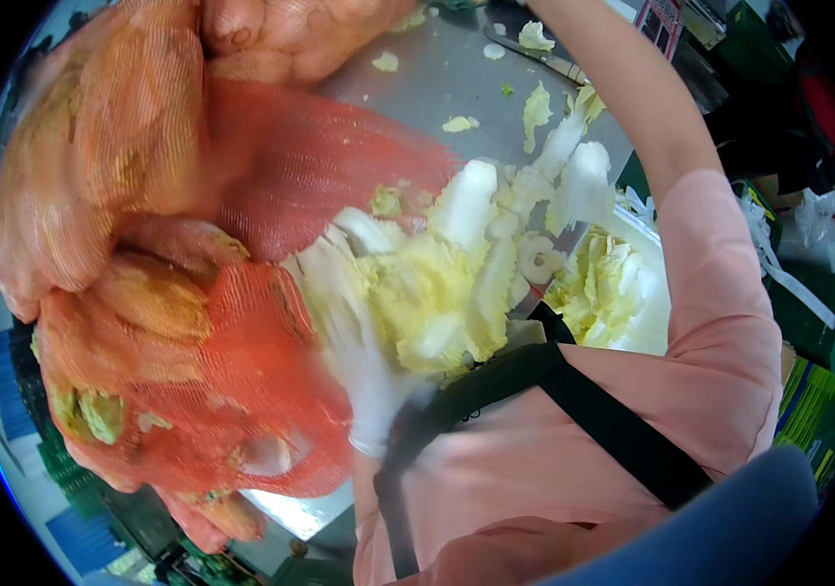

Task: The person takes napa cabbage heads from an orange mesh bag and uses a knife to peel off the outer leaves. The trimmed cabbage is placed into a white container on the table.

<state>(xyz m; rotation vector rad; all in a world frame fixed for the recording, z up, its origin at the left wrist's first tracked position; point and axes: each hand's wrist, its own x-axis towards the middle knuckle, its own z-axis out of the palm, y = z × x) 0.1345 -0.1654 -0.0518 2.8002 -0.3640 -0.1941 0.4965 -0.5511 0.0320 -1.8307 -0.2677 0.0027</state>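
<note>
My left hand (358, 351), in a white glove and blurred, lies against a heap of pale yellow napa cabbage leaves (424, 293) in front of my body. Its fingers look stretched out along the leaves, with no firm grip visible. My right arm (652, 95) reaches past the top edge, and its hand is out of view. Near that forearm a knife (542, 58) lies on the metal table (402, 95). A cut cabbage base (539, 258) rests at the heap's right side. Left of the heap are red mesh sacks (131, 351) filled with napa cabbages.
A white container (655, 293) with cabbage leaves (600, 286) stands close by my right side. Leaf scraps (461, 124) are scattered over the table. Loose red netting (315, 161) spreads across its left part. Green crates (813, 308) stand at the far right.
</note>
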